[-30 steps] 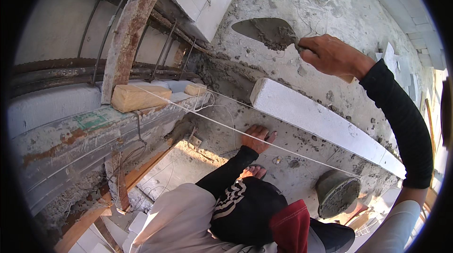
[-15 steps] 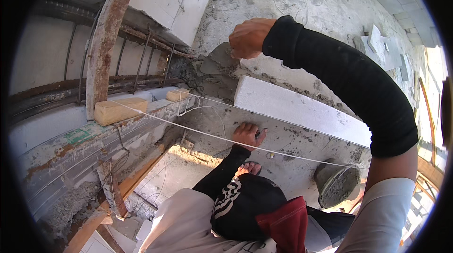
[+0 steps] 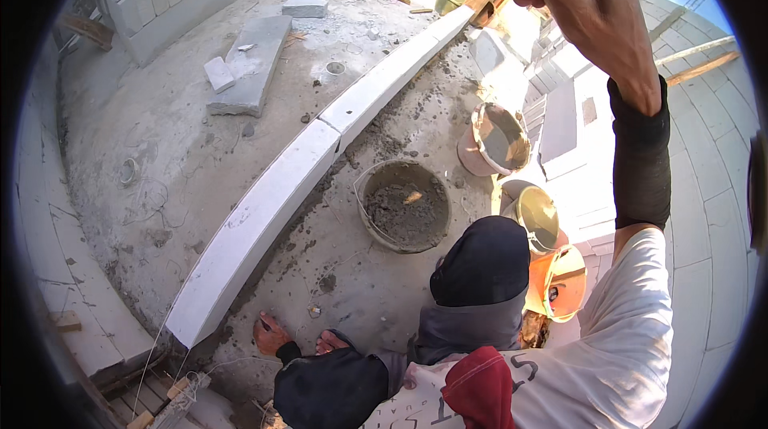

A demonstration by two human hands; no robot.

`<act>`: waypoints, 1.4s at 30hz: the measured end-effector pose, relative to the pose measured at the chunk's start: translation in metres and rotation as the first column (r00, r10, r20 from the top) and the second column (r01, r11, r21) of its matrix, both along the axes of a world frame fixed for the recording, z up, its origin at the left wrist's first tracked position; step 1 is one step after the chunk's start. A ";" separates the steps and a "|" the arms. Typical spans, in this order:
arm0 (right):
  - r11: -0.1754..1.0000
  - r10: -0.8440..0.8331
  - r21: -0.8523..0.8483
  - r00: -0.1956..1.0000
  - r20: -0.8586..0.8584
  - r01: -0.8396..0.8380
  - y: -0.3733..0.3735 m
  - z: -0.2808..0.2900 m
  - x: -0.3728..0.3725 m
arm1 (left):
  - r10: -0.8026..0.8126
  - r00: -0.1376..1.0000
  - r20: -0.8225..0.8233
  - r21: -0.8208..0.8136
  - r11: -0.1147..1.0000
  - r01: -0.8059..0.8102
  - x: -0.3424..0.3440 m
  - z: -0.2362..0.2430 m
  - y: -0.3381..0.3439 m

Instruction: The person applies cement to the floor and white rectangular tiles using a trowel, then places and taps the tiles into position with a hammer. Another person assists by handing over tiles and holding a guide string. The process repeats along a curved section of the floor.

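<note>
Though the raised right hand (image 3: 578, 7) is curled, its hold impossible to tell, the white block (image 3: 254, 223) lies just forward-left of the nearer, spread, seemingly empty left hand (image 3: 272, 335), slanting lengthwise away rightward.

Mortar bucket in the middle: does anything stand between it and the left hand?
Nothing visible stands in the way. Between the left hand and the mortar bucket lies grey floor, with a small pale scrap and a dark patch.
</note>
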State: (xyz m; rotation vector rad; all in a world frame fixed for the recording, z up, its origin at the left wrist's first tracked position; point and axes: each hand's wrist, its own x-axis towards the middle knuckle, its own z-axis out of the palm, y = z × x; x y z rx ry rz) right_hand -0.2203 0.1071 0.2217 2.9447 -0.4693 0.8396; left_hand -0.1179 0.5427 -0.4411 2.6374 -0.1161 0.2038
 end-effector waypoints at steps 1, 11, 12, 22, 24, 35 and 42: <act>0.993 -0.092 0.087 0.989 0.117 0.082 -0.003 -0.005 -0.054 | -0.022 0.999 -0.026 -0.018 1.000 0.022 -0.004 0.006 -0.001; 0.782 -0.200 0.527 0.936 -0.291 0.331 -0.006 -0.400 -0.290 | -0.822 0.288 -0.492 -0.513 0.541 0.667 0.015 0.162 -0.187; 0.768 -0.228 0.564 0.953 -0.201 0.303 -0.007 -0.393 -0.290 | -0.758 0.208 -0.618 -0.516 0.591 0.620 0.018 0.185 -0.221; 0.337 -0.347 0.882 0.914 -0.208 0.329 -0.030 -0.436 -0.329 | -0.472 0.081 -0.878 -0.332 0.720 0.609 0.016 0.201 -0.349; 0.498 -0.292 0.823 0.947 -0.137 0.273 -0.032 -0.444 -0.334 | -0.458 0.091 -0.884 -0.352 0.781 0.516 0.032 0.178 -0.341; 0.705 -0.297 0.418 0.774 -0.559 0.573 0.005 -0.511 -0.411 | -0.502 0.097 -0.859 -0.456 0.838 0.299 0.012 0.171 -0.349; 0.304 -0.347 0.806 0.847 -0.403 0.508 -0.001 -0.436 -0.427 | -0.528 0.075 -0.846 -0.493 0.828 0.267 0.014 0.179 -0.348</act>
